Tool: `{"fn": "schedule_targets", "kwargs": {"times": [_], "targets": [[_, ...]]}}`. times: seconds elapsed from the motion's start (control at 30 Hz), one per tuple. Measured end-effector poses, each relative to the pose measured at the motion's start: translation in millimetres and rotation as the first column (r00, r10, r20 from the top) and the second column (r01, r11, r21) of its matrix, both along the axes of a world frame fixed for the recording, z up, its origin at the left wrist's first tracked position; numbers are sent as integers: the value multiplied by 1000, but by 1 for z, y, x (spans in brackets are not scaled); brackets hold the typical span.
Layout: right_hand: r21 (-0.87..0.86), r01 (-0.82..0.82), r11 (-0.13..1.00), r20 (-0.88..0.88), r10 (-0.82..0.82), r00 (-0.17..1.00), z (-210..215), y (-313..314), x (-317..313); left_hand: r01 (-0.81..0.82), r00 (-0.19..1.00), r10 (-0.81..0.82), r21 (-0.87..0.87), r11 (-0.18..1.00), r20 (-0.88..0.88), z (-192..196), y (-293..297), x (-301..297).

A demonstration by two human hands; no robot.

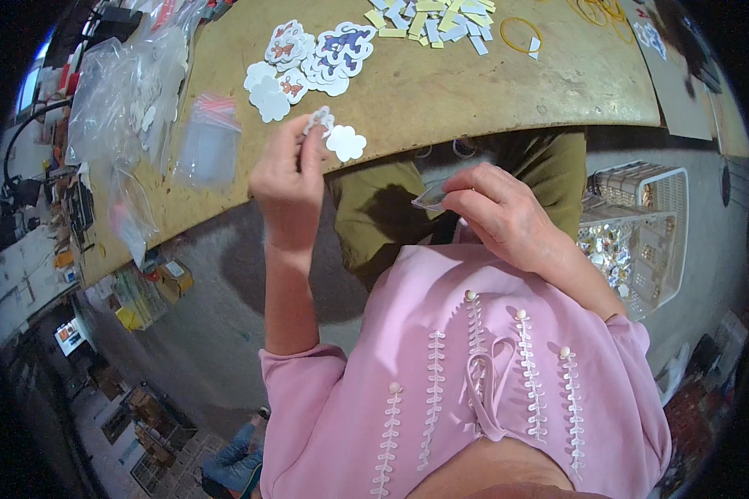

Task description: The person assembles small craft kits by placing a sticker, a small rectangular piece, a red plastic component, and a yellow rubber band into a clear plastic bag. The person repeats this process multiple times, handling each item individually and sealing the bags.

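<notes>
My left hand (290, 179) is raised over the table's near edge, thumb and fingers pinched on a white scalloped paper cutout (319, 120). Just right of those fingertips, a blank white flower-shaped cutout (346, 144) lies on the table. Over my lap, my right hand (499, 208) is closed on a small flat greyish packet (430, 196) with a pale edge; the fingers cover most of it. Beyond my left hand sit piles of printed cutouts, one with dark blue figures (341, 51) and one with reddish-brown figures (286, 43). Blank white cutouts (268, 93) overlap beside them.
Clear zip bags (208, 141) with red strips lie at the table's left, beside a heap of clear plastic (125, 100). Yellow and pale blue paper slips (431, 18) are scattered at the back, near a rubber band (520, 35). A white plastic basket (681, 224) stands on the right.
</notes>
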State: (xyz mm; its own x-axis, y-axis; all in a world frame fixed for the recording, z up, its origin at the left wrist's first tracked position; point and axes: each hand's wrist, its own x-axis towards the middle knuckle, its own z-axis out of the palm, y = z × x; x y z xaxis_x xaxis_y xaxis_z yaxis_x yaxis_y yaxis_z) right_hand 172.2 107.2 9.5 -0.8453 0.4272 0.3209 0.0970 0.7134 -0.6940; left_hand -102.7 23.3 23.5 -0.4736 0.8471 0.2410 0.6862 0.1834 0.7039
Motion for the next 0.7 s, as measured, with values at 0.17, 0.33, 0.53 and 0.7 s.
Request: {"fn": "schedule_targets", "kwargs": {"times": [0.17,0.33,0.53,0.7], "targets": [[33,28,999,-49,-27,998,3,3,1,-79,908,-18,212,974,418,-2,3,4],[91,23,996,-93,-14,996,3,5,-2,91,950,-147,208,974,276,21,-19,46],[101,-4,995,-115,15,993,10,0,-6,286,955,-297,201,937,24,19,-34,79],[168,14,986,-150,11,989,3,-3,-7,405,893,-357,145,903,-272,12,-26,78]]}}
